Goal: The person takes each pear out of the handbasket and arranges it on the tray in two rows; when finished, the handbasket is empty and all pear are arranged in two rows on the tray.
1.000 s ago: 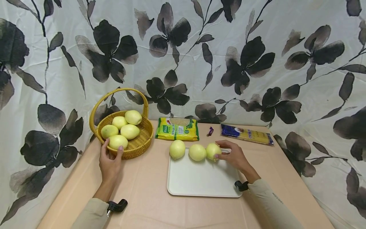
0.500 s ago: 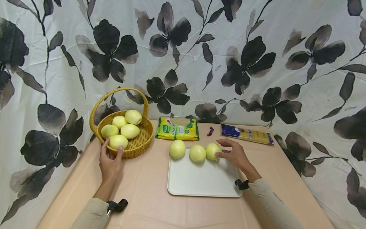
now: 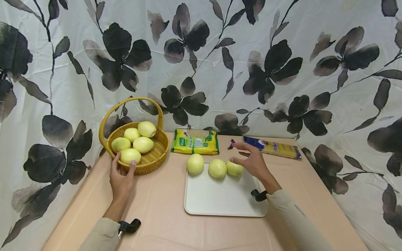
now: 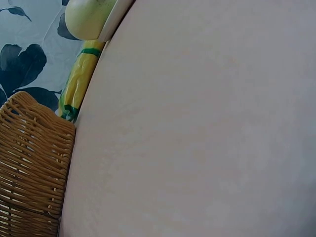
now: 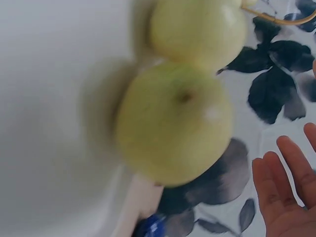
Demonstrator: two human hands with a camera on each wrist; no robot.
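Note:
At the left in the head view, my left hand (image 3: 121, 181) rests against the front of a wicker basket (image 3: 152, 165), its thumb and fingertips at the rim beside a pale green round fruit (image 3: 130, 156). Several such fruits lie in the basket. My right hand (image 3: 253, 162) is empty, fingers spread and thumb apart, just above the rightmost fruit (image 3: 236, 168) on a white tray (image 3: 224, 198). Two more fruits, the middle one (image 3: 217, 168) and the left one (image 3: 195, 164), line the tray's far edge. In the right wrist view, the hand's fingers (image 5: 291, 168) stand apart from the nearest fruit (image 5: 173, 123).
Behind the tray lie a yellow-green Knorr packet (image 3: 195, 142), a small purple-wrapped sweet (image 3: 231, 144) and a blue-yellow pasta packet (image 3: 272, 147). A floral cloth (image 3: 232, 69) hangs at the table's back edge. The basket's tall handle (image 3: 132, 100) arches over its fruits.
My right hand has come off the rightmost fruit and shifted up and left, overlapping it in the head view. The fruits stay in their row; my left hand keeps its place at the basket.

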